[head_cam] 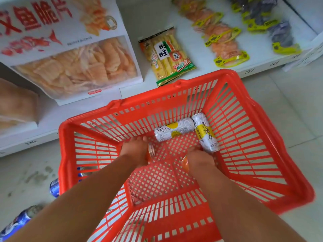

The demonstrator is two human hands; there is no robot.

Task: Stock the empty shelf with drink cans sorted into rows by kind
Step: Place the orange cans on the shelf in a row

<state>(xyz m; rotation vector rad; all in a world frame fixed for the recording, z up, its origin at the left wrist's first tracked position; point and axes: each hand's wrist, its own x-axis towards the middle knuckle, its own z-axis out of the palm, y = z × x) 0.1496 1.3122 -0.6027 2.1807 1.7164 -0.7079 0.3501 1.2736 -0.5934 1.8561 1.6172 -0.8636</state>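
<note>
Orange cans clasped in each hand's grip, white cans just beyond

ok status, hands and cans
Left hand and right hand down in red basket, each closed on an orange can. Two white-and-yellow cans lie loose on basket floor. Nothing blocking.

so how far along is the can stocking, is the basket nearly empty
Nearly. Done: no stocked row shows in this view, so that cannot be judged. In hand: the left hand and right hand each close on an orange can inside the red basket. Left: two white-and-yellow cans lying on the basket floor, plus blue cans on the ground outside it.
</note>
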